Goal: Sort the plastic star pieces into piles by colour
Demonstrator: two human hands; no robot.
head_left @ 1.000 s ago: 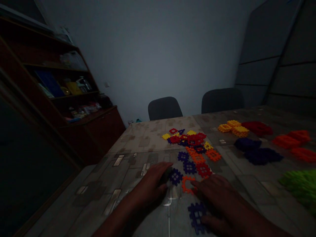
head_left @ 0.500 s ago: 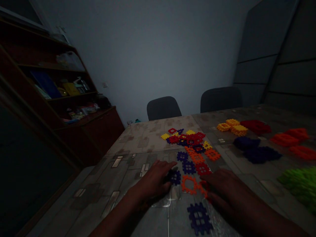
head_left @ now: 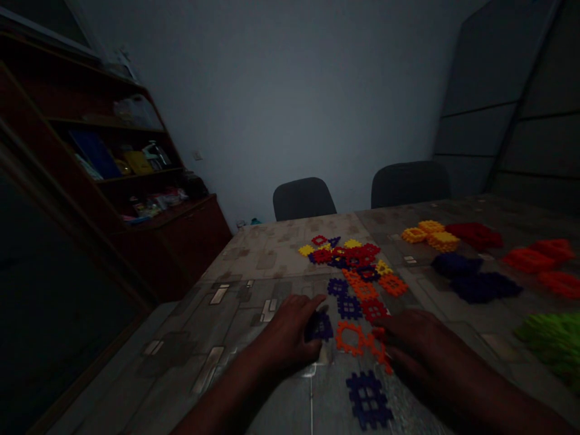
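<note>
The room is dim. My left hand [head_left: 290,331] lies palm down on the table [head_left: 235,284], fingers curled over a purple grid tile [head_left: 321,326] at its fingertips. My right hand [head_left: 410,341] rests palm down with fingers bent onto small red and orange tiles [head_left: 379,349] beside an orange ring-shaped tile [head_left: 350,338]. A larger purple grid tile [head_left: 368,400] lies flat between my forearms. A trail of loose red, orange, purple and yellow tiles [head_left: 356,266] runs away from my hands.
Sorted stacks sit at the right: yellow [head_left: 430,234], red [head_left: 475,234], purple [head_left: 471,277], orange [head_left: 539,261], green [head_left: 550,338]. Two dark chairs [head_left: 302,198] stand at the far edge. A wooden shelf unit [head_left: 113,181] with clutter fills the left.
My right hand slid away from the large purple tile near the front edge, forward and right to the red and orange pieces. My left hand shifted slightly forward over the small purple tile.
</note>
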